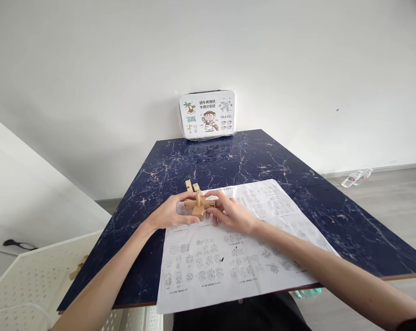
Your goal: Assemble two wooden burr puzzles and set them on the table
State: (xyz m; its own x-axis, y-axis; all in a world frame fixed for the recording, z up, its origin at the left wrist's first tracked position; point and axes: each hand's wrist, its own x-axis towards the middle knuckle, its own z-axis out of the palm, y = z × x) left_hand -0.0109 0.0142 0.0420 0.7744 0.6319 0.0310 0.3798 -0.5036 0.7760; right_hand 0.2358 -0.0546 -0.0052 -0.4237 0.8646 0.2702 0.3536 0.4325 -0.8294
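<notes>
While the left grip (167, 213) is holding the wooden cross (199, 210) in a half-closed curl, the right grip (233, 214) is pinching its right-hand end; between them, the cross is sitting above a printed sheet (242, 257) covering part of the counter (222, 161).

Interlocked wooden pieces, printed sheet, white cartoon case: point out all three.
Interlocked wooden pieces (199, 205): head view, middle of the cluster.
Printed sheet (228, 252): head view, middle of its upward face.
White cartoon case (209, 116): head view, middle of its printed front.
</notes>
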